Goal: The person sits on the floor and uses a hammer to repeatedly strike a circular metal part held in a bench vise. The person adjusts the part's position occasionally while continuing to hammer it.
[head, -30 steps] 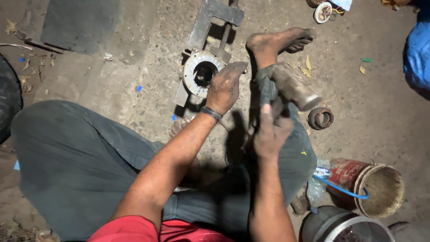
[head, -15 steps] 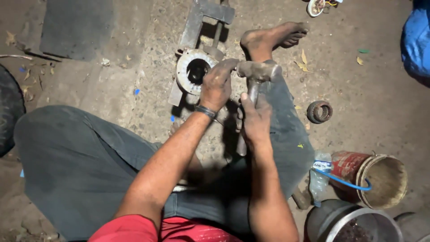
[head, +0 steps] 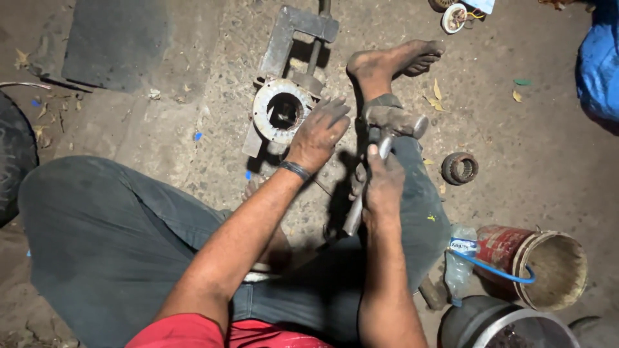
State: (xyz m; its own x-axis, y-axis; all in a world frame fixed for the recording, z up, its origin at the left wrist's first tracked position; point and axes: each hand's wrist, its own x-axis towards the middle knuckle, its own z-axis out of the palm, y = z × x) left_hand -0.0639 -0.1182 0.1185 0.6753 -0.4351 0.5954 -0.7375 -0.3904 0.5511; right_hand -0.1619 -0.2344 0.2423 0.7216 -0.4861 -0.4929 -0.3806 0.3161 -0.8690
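A: Hammer [head: 387, 132], grey steel head, wooden handle, clenched in my right hand [head: 382, 187], just right of the round metal ring housing [head: 282, 111].

B: Left hand [head: 317, 134]?

A: Fingers spread, resting at that housing's right edge.

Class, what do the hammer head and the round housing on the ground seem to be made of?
Hammer head: probably steel, dull grey, worn with a faint sheen. Round housing: likely cast metal, grey and grimy, with a pale machined ring around its dark bore.

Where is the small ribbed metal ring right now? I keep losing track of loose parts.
In the head view, the ribbed ring lies on the dirt floor to the person's right, beyond the right hand holding the hammer, above the red bucket.
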